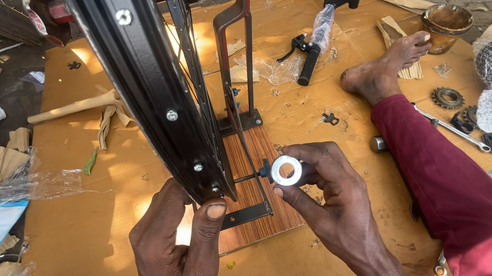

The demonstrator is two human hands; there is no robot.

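The wheel rim (149, 94), running upright from 12 to 6 o'clock, is pinched by the left hand (177, 262); a flat round tool (286, 170) is gripped by the right hand (330, 200).

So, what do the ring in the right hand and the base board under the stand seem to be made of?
The ring, held in the right hand, looks like bare metal: silvery, bright and smooth. The base board looks like wood or wood-pattern laminate: brown with straight grain lines. Which of the two cannot be told.

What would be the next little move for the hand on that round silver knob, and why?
Probably a slight turn of the silver knob by the right hand, easing its black pointer toward the rim. The left hand already steadies the wheel's lower edge, and the pointer's tip sits just beside the rim in the stand.
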